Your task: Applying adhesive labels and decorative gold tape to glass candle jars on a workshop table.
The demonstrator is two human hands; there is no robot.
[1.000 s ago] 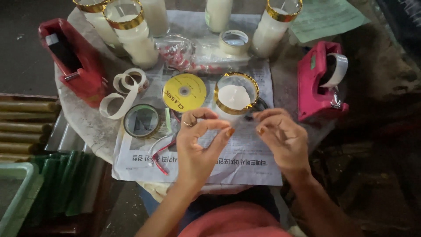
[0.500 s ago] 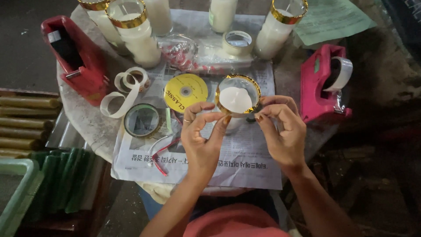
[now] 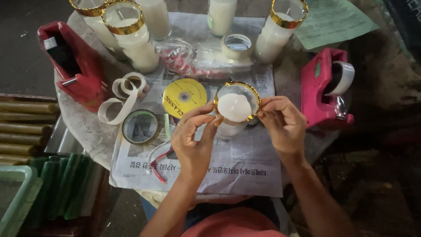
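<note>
I see a round pale worktop (image 3: pixel 81 127) with a sheet of newspaper (image 3: pixel 245 162) spread over its middle. On the newspaper lie a yellow disc (image 3: pixel 184 97), a roll of clear tape (image 3: pixel 140 127) and some red and white wires (image 3: pixel 158 160). A red tape dispenser (image 3: pixel 72 63) stands at the left edge, a pink tape dispenser (image 3: pixel 324 87) at the right. Loose loops of pale tape (image 3: pixel 120 98) lie beside the red one. Tall white candles in glass (image 3: pixel 131 37) stand at the far side.

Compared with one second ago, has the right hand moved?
Yes. The right hand has moved up toward the gold-rimmed glass candle; its fingers now touch the rim, closer to the pink tape dispenser.
</note>
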